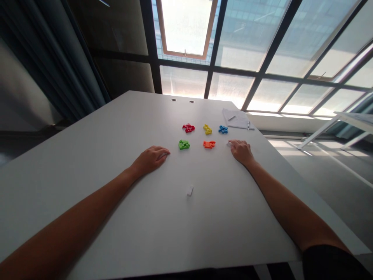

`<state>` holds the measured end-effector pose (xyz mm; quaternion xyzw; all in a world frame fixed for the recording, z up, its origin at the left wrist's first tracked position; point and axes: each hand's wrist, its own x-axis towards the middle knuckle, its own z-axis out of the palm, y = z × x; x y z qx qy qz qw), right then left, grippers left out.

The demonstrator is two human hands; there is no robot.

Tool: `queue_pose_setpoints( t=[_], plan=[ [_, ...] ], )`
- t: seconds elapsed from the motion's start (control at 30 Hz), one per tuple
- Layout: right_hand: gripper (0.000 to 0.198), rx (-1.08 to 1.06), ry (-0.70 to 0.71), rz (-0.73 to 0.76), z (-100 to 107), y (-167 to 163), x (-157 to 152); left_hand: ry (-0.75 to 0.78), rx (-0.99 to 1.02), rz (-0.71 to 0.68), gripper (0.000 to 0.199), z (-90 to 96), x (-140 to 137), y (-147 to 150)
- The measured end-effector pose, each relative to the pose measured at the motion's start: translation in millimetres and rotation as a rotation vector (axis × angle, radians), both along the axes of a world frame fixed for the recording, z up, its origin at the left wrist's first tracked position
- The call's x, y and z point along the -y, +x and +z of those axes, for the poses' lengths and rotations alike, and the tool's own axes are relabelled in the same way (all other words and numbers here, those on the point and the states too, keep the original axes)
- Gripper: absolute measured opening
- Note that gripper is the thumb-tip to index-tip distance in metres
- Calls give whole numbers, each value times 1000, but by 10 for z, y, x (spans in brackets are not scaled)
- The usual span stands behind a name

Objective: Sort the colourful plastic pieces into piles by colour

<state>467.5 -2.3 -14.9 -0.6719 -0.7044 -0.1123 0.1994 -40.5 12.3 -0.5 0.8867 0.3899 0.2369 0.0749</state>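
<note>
On the white table my left hand rests with its fingers together and the thumb close to them. Whether anything is between them I cannot make out. Further right, my right hand lies on the table, its fingertips closed on a small whitish piece, partly covered. Between the hands sit a green toy car-like piece, nearest my left hand, and an orange one. Behind them are small clusters of plastic pieces: red, yellow and blue.
A small white block lies closer to me. At the table's right edge are white paper sheets with small pale items on top. Two round holes show near the far edge. Beyond are large windows and a white-legged table.
</note>
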Motion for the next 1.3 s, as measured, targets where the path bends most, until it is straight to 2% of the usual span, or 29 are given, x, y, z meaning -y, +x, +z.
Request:
queue_pose_setpoints(
  t=[0.23, 0.37, 0.43, 0.53, 0.63, 0.73, 0.8, 0.87, 1.1, 1.2, 1.3],
  plan=[
    [46, -23, 66, 62, -37, 21, 14, 1, -10, -3, 41, 3, 16, -1],
    [41, -43, 196, 116, 100, -66, 85, -1, -11, 1, 41, 8, 13, 8],
    [32, -57, 274, 311, 211, -253, 204, 2, -11, 3, 41, 12, 9, 13],
    [21, -115, 294, 800, 347, -771, 525, 7, -16, 10, 41, 17, 4, 15],
    [20, -145, 146, 1131, 389, -1381, 910, 13, -19, 8, 42, 20, 0, 14],
    [22, -110, 5, 1272, 372, -1744, 1130, 17, -20, 5, 43, 22, -4, 11],
    [21, -102, -14, 1262, 356, -1763, 1117, 16, -24, 9, 43, 23, -7, 8],
    [19, -107, -5, 1199, 340, -1622, 993, 13, -26, 10, 44, 23, -9, 3],
    [26, -137, 45, 813, 242, -551, 333, 3, -25, 0, 44, 25, -24, -14],
    [26, -120, 72, 625, 164, -126, 175, 5, -34, 0, 44, 29, -24, -13],
    [26, -55, 93, 452, 99, 99, 111, 10, -35, 4, 43, 31, -18, -10]
  ],
)
